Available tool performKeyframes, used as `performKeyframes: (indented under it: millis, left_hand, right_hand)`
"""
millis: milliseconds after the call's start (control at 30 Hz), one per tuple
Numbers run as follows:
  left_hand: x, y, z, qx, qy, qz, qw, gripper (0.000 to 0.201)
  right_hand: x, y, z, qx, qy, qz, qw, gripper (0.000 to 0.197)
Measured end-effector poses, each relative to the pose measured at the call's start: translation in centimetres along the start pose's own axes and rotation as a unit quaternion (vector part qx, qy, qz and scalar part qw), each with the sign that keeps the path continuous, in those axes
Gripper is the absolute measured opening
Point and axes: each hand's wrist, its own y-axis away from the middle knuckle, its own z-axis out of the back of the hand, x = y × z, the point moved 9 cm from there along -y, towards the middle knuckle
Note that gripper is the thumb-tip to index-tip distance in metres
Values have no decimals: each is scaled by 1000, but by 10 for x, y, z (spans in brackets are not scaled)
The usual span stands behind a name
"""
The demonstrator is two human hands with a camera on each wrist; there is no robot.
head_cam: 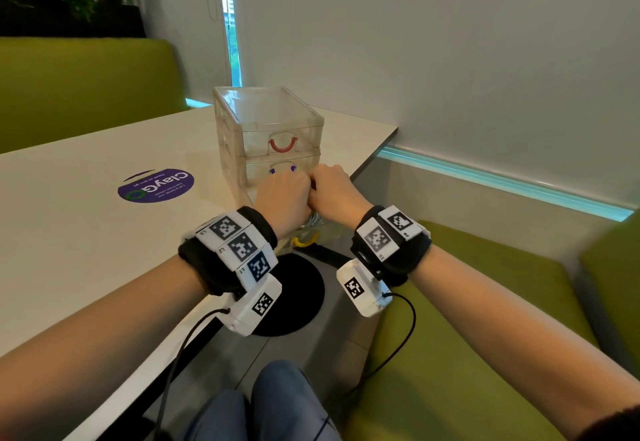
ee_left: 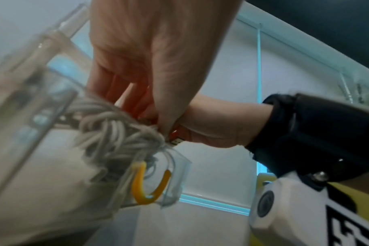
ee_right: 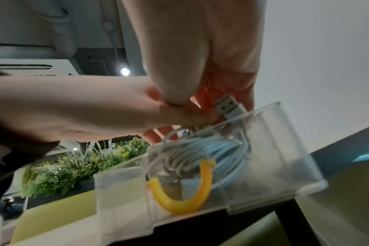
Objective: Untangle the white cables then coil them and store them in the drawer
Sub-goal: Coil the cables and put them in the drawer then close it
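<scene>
From the head camera, a purple round sticker (head_cam: 156, 185) reading "ClayGo" lies on the white table (head_cam: 69, 232), left of a clear plastic drawer unit (head_cam: 268, 135) with a red handle (head_cam: 283, 145) on its top drawer. The left hand (head_cam: 282, 203) and right hand (head_cam: 334, 191) meet, knuckles up, over the pulled-out bottom drawer (head_cam: 311, 232); their fingers are hidden here. Square black-and-white markers cover both wristbands.

At the left wrist, the white cables (ee_left: 116, 133) sit bundled in the open drawer behind its yellow handle (ee_left: 150, 184). The left hand's fingers curl down, pinching at the bundle's top.

At the right wrist, the coiled cables lie inside the drawer. The right hand's curled fingers grip a USB plug (ee_right: 229, 106) just above the drawer rim; green plants (ee_right: 84, 161) stand behind.
</scene>
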Motion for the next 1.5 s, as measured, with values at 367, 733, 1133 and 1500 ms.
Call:
performKeyframes:
  millis: [367,733,1133,1500]
  left_hand:
    - [4,3,-30,203,-7,-8,979,98]
    - [7,4,-33,207,-19,-19,978,62]
    - [18,18,-39,293,216,-40,931,58]
    - [21,-8,-30,194,29,0,981,39]
  right_hand:
    - [-5,-5,2,30,3,44,999,25]
    - [-3,6,-15,127,-18,43,991,43]
    - [-21,15,5,119,-60,22,991,35]
    - [-27,21,2,98,-88,56,990,47]
